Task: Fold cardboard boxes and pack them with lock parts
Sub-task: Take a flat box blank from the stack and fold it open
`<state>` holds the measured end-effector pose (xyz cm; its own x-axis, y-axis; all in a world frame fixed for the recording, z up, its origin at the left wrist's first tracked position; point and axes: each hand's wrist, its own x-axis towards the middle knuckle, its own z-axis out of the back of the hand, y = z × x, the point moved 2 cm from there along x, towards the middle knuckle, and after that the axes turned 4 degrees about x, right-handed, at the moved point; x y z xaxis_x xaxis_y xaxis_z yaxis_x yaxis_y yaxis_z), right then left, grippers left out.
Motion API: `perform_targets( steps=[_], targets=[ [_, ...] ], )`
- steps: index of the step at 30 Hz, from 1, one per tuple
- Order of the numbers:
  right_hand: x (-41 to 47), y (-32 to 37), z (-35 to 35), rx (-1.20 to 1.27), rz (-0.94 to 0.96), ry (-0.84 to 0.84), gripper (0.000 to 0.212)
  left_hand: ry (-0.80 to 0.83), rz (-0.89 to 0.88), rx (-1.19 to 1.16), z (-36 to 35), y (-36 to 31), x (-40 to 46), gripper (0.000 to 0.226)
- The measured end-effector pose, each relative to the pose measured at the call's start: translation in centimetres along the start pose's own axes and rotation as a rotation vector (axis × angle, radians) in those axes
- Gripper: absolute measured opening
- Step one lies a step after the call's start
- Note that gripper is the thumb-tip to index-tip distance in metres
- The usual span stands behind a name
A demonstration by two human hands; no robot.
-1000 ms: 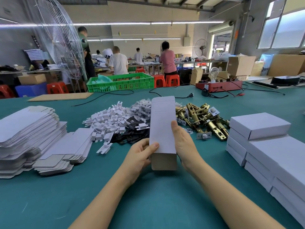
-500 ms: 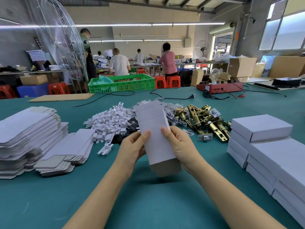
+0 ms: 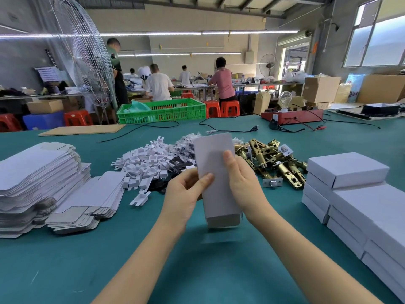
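A flat white cardboard box blank (image 3: pixel 217 178) stands almost upright above the green table, its lower flap near the mat. My left hand (image 3: pixel 186 194) grips its left edge with the thumb across the face. My right hand (image 3: pixel 243 183) grips the right edge, thumb on the front. Behind the blank lie brass lock latches (image 3: pixel 274 161), a heap of white plastic pieces (image 3: pixel 146 163) and black parts (image 3: pixel 175 163). Stacks of flat blanks (image 3: pixel 39 178) sit at the left.
Folded white boxes (image 3: pixel 350 194) are stacked at the right edge. At the back of the table (image 3: pixel 197 260) stand a green crate (image 3: pixel 162 110), a red test unit with a bulb (image 3: pixel 291 116) and black cables (image 3: pixel 230 128). Several people work at far benches.
The blank has tilted from leaning left to nearly upright and risen a little. Both hands have shifted up along its edges, the right thumb now on its face.
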<state>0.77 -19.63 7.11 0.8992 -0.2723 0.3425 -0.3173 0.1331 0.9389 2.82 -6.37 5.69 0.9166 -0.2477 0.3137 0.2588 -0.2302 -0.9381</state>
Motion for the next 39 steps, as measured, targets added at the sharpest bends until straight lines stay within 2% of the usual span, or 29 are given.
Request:
perform_targets(
  steps=[4,6,8,13,18,22,25,27,28,30,33,35,39],
  targets=[
    [-0.1,1.0,0.5,0.035,0.116,-0.168,0.072,0.045,-0.088,0.064,-1.4,-0.4,-0.6,0.029],
    [-0.2,1.3,0.7,0.06,0.127,-0.213,0.077,0.058,-0.122,0.077,-1.7,-0.7,-0.8,0.026],
    [-0.4,1.7,0.7,0.088,0.135,-0.236,0.081,0.073,-0.142,0.081,-1.8,-0.9,-0.9,0.023],
    [-0.8,1.5,1.0,0.059,0.15,-0.268,0.072,0.093,-0.143,0.13,-2.2,-0.9,-1.0,0.014],
    [-0.9,1.2,1.0,0.0,0.227,-0.274,0.066,0.052,-0.146,0.082,-2.4,-1.4,-1.2,0.027],
    [-0.8,1.1,0.8,-0.043,0.224,-0.275,0.062,0.056,-0.177,0.158,-2.1,-1.8,-1.0,0.013],
    [-0.6,1.0,0.6,-0.095,0.204,-0.231,0.045,-0.067,-0.193,0.227,-1.4,-2.0,-0.6,0.015],
    [-0.7,1.1,0.4,-0.263,0.297,-0.264,0.023,-0.244,-0.187,0.242,-0.4,-2.2,-0.1,0.019],
    [-1.0,1.3,0.1,-0.358,0.371,-0.283,0.021,-0.342,-0.185,0.247,0.2,-2.3,0.1,0.022],
    [-1.6,1.6,-0.6,-0.496,0.509,-0.262,0.031,-0.512,-0.179,0.235,1.2,-2.2,0.3,0.029],
    [-2.5,1.5,-2.1,-0.582,0.537,-0.046,0.054,-0.63,-0.155,0.203,1.6,-2.0,0.3,0.032],
    [-3.0,1.2,-3.0,-0.618,0.499,0.09,0.071,-0.603,-0.143,0.194,0.9,-1.8,0.1,0.027],
    [-3.2,0.6,-3.2,-0.557,0.426,0.112,0.078,-0.465,-0.212,0.294,-1.3,-1.8,-0.9,0.022]
  ],
)
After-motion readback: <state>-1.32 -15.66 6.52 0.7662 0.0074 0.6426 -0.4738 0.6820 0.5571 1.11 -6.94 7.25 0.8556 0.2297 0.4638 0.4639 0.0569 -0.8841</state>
